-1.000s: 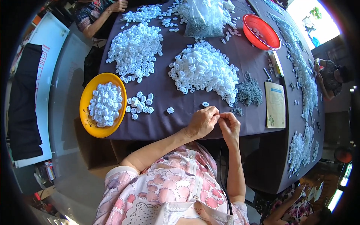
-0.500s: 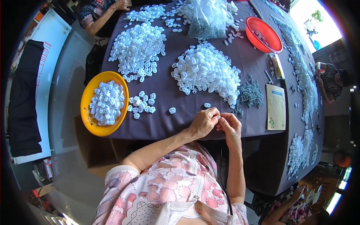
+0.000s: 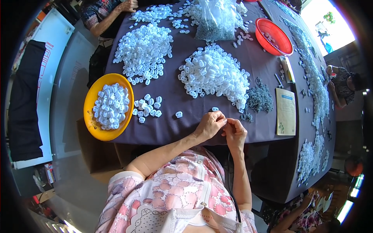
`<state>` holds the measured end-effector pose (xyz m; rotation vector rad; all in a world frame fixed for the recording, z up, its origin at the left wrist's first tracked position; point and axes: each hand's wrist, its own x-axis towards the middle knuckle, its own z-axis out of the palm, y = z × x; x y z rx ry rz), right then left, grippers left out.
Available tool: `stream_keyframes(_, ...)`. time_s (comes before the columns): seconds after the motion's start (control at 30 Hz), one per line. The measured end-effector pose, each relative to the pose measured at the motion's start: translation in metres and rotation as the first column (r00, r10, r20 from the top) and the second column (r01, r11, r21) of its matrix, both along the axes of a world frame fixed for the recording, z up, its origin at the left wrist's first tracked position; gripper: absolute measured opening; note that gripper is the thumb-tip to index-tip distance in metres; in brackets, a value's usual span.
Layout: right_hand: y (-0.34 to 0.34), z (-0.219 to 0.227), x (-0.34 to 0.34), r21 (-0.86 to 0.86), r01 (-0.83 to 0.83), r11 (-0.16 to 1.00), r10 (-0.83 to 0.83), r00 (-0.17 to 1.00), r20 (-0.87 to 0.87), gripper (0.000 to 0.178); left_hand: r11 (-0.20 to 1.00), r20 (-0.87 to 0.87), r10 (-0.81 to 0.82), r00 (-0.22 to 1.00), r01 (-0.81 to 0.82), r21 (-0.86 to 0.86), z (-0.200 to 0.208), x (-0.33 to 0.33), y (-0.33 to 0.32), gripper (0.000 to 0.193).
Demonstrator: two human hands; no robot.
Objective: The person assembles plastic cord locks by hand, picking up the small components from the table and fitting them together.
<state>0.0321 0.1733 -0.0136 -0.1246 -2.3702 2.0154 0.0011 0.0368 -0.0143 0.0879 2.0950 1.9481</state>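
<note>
At the table's near edge my left hand [image 3: 210,125] and my right hand [image 3: 235,132] meet, fingertips pinched together. Whatever they pinch is too small and too covered to make out. Just beyond my left hand lies a single small white oval plastic piece with two openings [image 3: 215,109], and another white piece [image 3: 178,114] rests farther left. A large heap of the same white pieces [image 3: 213,73] spreads ahead of my hands. To its right sits a tangled pile of small grey-green pieces [image 3: 260,98], with a few strays [image 3: 246,117] near my right hand.
A yellow bowl [image 3: 89,116] of white pieces stands at the left edge, beside a small loose group [image 3: 147,105]. Farther back are another white heap [image 3: 143,50], a clear bag [image 3: 215,23] and a red basket [image 3: 285,50]. A tan booklet [image 3: 286,112] lies right. Other people sit around.
My right hand has turned slightly and shifted a little left, closer against my left fingertips. The things on the table lie as before.
</note>
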Motion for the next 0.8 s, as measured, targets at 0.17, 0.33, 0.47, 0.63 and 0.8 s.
stream_keyframes(0.17, 0.003, 0.011, -0.004, 0.012, -0.013, 1.0, 0.011, 0.99, 0.139, 0.004, 0.999, 0.012, -0.036, 0.999, 0.036, 0.012, -0.001, -0.001, -0.001, 0.016)
stream_keyframes(0.33, 0.011, 0.011, -0.005, -0.084, -0.086, 0.993, 0.097, 0.985, 0.143, 0.006, 0.974, 0.258, -0.176, 0.95, 0.131, 0.183, 0.004, -0.009, -0.01, 0.013)
stream_keyframes(0.47, 0.011, 0.016, -0.004, -0.298, -0.138, 0.944, 0.17, 0.982, 0.085, 0.008, 0.929, 0.314, -0.286, 0.905, 0.182, 0.322, 0.002, -0.011, -0.015, 0.01)
stream_keyframes(0.63, 0.016, 0.011, -0.002, -0.385, -0.15, 0.911, 0.183, 0.982, 0.05, 0.009, 0.902, 0.355, -0.307, 0.883, 0.151, 0.405, 0.008, -0.009, -0.012, 0.011)
stream_keyframes(0.8, 0.017, 0.011, -0.001, -0.399, -0.172, 0.901, 0.214, 0.975, 0.061, 0.008, 0.868, 0.398, -0.292, 0.87, 0.066, 0.493, -0.002, -0.005, -0.01, 0.012)
